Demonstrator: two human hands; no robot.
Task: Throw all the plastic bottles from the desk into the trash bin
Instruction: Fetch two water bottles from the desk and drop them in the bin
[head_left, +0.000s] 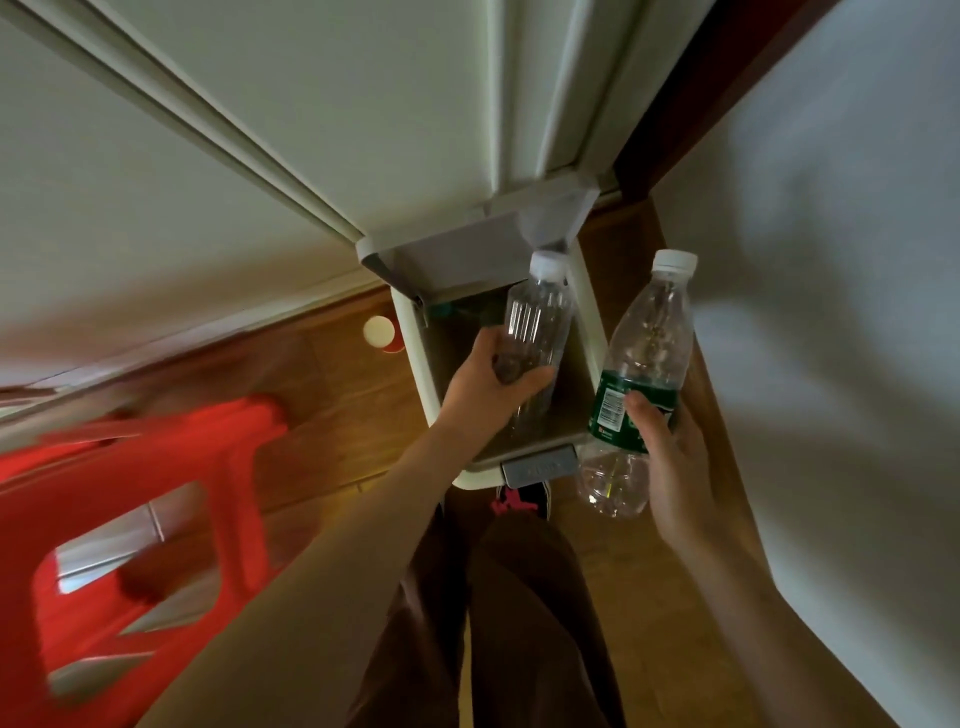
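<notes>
A white trash bin stands on the wooden floor with its lid raised. My left hand grips a clear, unlabelled plastic bottle by its lower part, held over the bin's opening with its white cap pointing away from me. My right hand holds a second clear bottle with a green label to the right of the bin, just outside its rim, cap up and tilted. Something green lies at the bin's back corner; the rest of its inside is dark.
A red plastic stool stands to the left. A red cup with a white top sits on the floor beside the bin. White cabinet doors rise behind; a white wall is on the right. My shoe rests on the bin's pedal.
</notes>
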